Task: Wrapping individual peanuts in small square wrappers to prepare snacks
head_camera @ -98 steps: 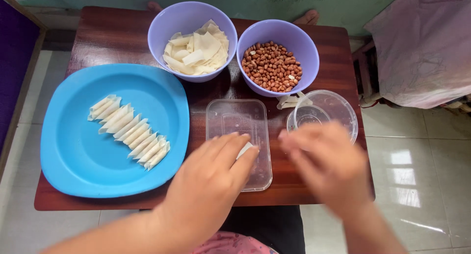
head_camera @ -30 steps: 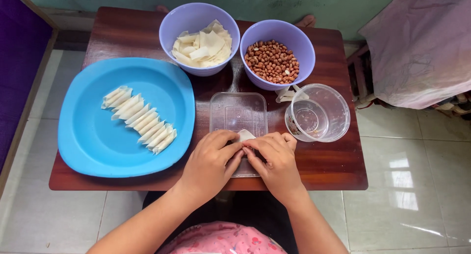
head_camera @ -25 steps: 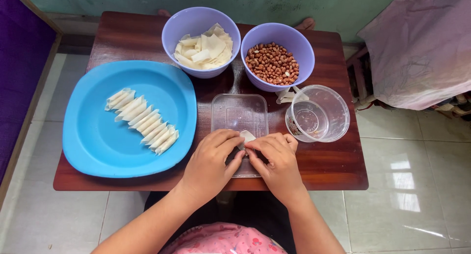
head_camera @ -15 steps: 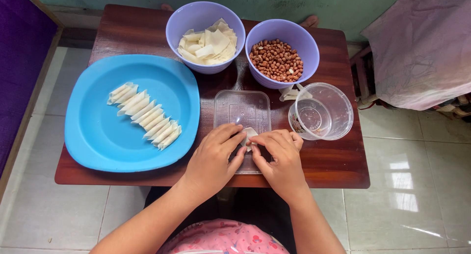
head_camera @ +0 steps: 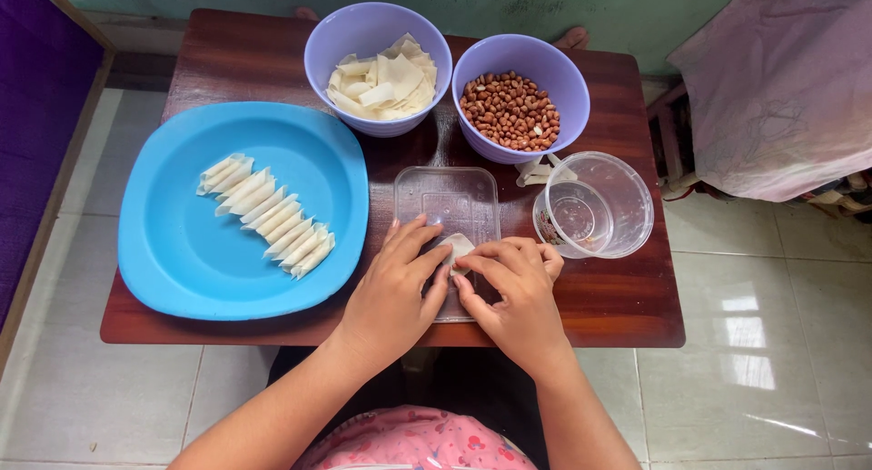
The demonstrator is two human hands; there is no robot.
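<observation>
My left hand (head_camera: pixel 397 288) and my right hand (head_camera: pixel 513 293) meet over the near end of a clear plastic lid (head_camera: pixel 447 197) on a dark wooden table (head_camera: pixel 254 57). Between the fingertips of both hands lies a small pale dough wrapper (head_camera: pixel 457 247), pinched and partly hidden. A blue plate (head_camera: pixel 173 252) on the left carries a row of several rolled wrappers (head_camera: pixel 266 216).
A purple bowl of flat wrappers (head_camera: pixel 380 75) and a purple bowl of peanuts (head_camera: pixel 513 111) stand at the back. A clear round container (head_camera: pixel 595 207) with water sits right of the lid. Pale tiled floor surrounds the table; a cloth-covered object (head_camera: pixel 781 79) stands right.
Three seconds ago my hands were apart and blurred above the lid. They have since come together on the wrapper and stay there, fingers shifting slightly.
</observation>
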